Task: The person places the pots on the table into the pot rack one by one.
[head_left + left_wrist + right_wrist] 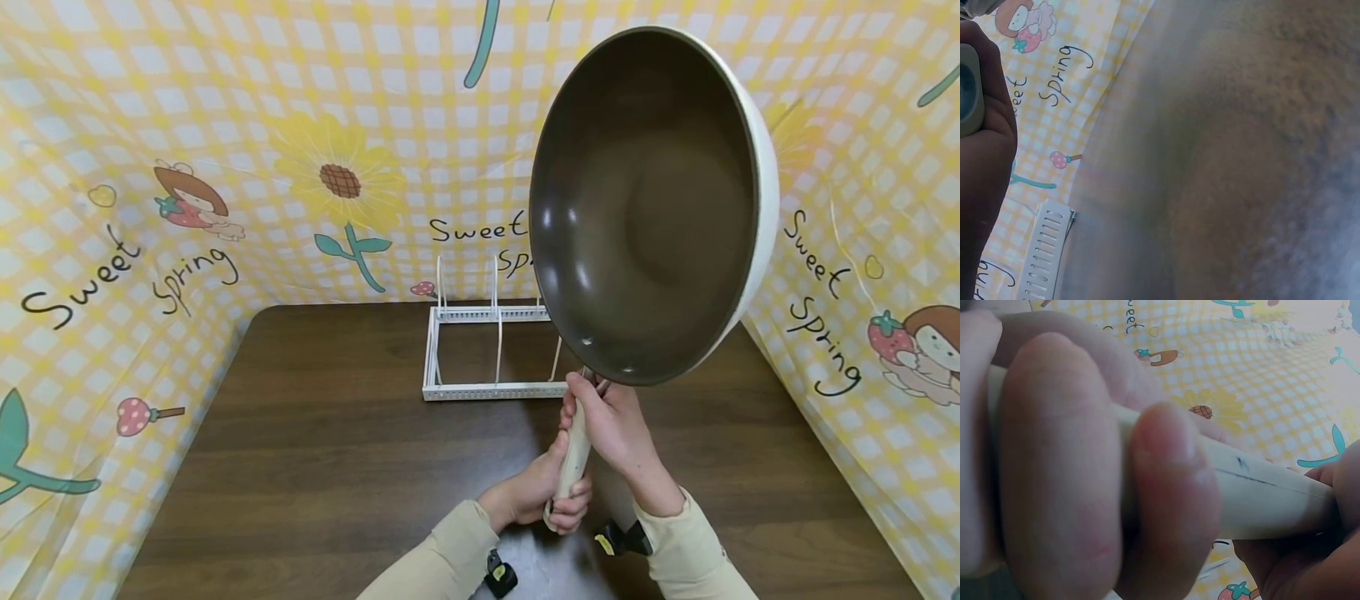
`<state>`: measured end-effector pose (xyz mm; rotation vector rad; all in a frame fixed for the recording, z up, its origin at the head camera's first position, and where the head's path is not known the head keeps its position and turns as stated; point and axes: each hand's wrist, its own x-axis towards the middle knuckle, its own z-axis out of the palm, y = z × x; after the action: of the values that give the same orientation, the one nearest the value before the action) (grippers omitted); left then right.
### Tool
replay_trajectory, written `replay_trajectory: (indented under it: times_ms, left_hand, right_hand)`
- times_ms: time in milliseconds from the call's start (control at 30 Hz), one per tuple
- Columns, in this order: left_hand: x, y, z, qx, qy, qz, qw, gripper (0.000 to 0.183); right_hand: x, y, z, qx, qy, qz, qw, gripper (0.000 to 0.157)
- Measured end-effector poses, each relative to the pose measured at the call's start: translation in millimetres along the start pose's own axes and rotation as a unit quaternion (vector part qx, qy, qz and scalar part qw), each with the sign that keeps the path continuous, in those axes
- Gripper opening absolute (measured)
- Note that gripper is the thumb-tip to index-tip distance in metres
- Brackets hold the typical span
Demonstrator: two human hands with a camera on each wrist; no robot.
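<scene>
A deep wok with a dark brown inside and a white outer wall is held up in the head view, its open side facing me. My right hand grips its pale cream handle close to the bowl. Lower down, my left hand wraps round the handle's end. The right wrist view has right-hand fingers curled over the handle, with the left hand on it at the right edge. At the left wrist view's edge, the handle's butt pokes out of a fist.
A white metal rack with upright wire dividers stands at the back of the brown wooden table, behind the wok and partly covered by it. Yellow checked cloth walls the back and both sides. Black wrist straps hang near the sleeves.
</scene>
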<state>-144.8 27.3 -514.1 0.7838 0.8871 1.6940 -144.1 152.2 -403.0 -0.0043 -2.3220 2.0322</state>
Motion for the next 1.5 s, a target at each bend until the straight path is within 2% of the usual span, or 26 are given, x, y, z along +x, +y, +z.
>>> replay_trajectory:
  times_ms: [300,567,667,767,867,1033,1300,1500]
  left_hand:
    - [-2.0,-1.3,-3.5,-0.019,-0.007,0.003,0.9998,0.07]
    - [-4.2,-2.2,-4.6,-0.029,-0.013,0.009,0.9995,0.069]
    - [-5.6,-2.4,-4.7,-0.032,-0.013,0.008,0.9994,0.07]
    - [-6.8,-2.6,-4.7,-0.032,-0.014,0.009,0.9993,0.07]
    - [-7.9,-2.9,-4.7,-0.032,-0.017,0.01,0.9993,0.07]
    - [-9.9,-4.5,-5.7,-0.036,-0.024,0.012,0.999,0.07]
    - [-12.9,-8.9,-7.0,-0.054,-0.025,0.004,0.9982,0.07]
    - [-14.0,-11.0,-6.5,-0.061,-0.027,0.006,0.9978,0.071]
  right_hand:
    - [2,-1,3.2,-0.004,-0.016,-0.025,1.0,0.036]
    - [-7,-27,9.6,-0.049,-0.027,-0.056,0.997,0.03]
    - [-8,-30,11.0,-0.056,-0.028,-0.058,0.996,0.029]
    - [-8,-27,11.3,-0.061,-0.03,-0.065,0.996,0.027]
    - [-3,-14,10.6,-0.063,-0.031,-0.064,0.995,0.026]
    - [2,5,10.1,-0.057,-0.027,-0.045,0.997,0.022]
    - [2,10,12.8,-0.087,-0.012,-0.04,0.995,0.028]
    - [2,10,14.6,-0.089,-0.007,-0.015,0.996,0.03]
